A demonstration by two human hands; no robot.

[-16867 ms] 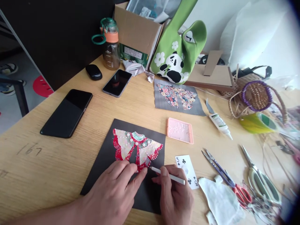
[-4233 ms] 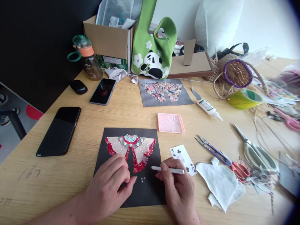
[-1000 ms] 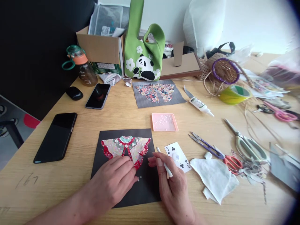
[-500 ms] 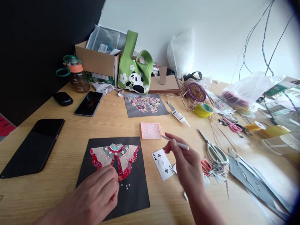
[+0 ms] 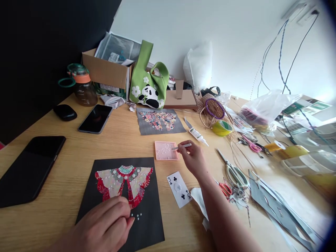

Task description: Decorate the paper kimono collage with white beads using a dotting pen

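Observation:
My right hand (image 5: 193,155) grips a thin white pencil-like stick (image 5: 185,146), its tip over the pink tray (image 5: 155,155) of small pearl beads (image 5: 165,148). Curled closed, my left hand (image 5: 107,222) rests over the lower part of a black sheet (image 5: 88,175); whatever its fingertips may pinch is hidden. A red, cream and green cloth collar shape (image 5: 136,176) trimmed with pearl beads lies on that sheet. Several loose pearls (image 5: 138,217) sit by my left fingertips. Between sheet and right forearm lies a three-of-clubs playing card (image 5: 181,196) with a whitish blob on it.
Behind the tray are a floral cutout on grey paper (image 5: 160,120) and a glue tube (image 5: 198,135). Scissors (image 5: 235,171) and grey scraps (image 5: 278,206) lie right. Two phones (image 5: 96,119), a mouse (image 5: 65,112) and a bottle (image 5: 85,91) stand left; a green panda bag (image 5: 149,84) stands behind.
My right hand has moved forward and left, bringing the stick's tip over the beads in the tray. My left hand stays low over the black sheet. The view has shifted slightly.

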